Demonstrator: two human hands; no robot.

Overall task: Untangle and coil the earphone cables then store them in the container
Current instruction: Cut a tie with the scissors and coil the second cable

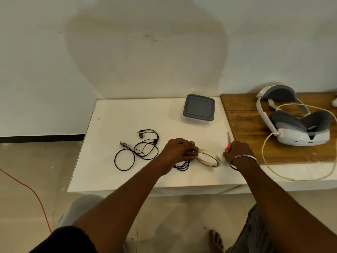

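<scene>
a loose tangle (138,148) of earphones lies mid-tabletop (109,115). toward the front edge the left hand (179,149) curls round a coil (182,166), touching the tape (208,157). at the right edge the right hand (237,150) grips the scissors (228,138). the lidded container (198,108) sits at the far right corner.

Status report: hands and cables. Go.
Hands: left hand grips coiled cable beside tape roll, right hand grips scissors. Tangled on table: other earphone. Lid on container.
</scene>
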